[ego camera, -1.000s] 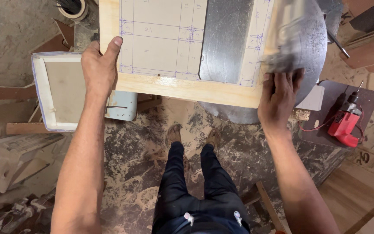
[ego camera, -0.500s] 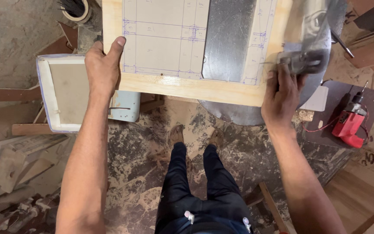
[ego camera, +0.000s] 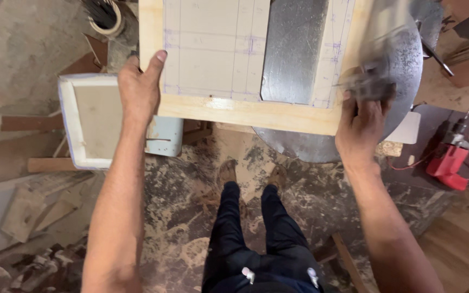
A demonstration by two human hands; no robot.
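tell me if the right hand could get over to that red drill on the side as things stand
Probably yes: the red drill lies in the open on a dark board just beyond the right hand, nothing between them, though the hand now grips a blurred tool.

Head camera, looking straight down.
Close above the surface point(ego camera: 245, 114), both forearms, legs and floor point(ego camera: 191, 217) in frame.

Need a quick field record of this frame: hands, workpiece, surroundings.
left hand: flat on the near left corner of the wooden frame, thumb on its panel
right hand: at the frame's near right corner, holding a blurred dark tool
frame panel: pale, pencil grid lines, grey metal sheet on it
support: round metal table
left of frame: white tray
right: red drill
floor: sawdust, wood offcuts
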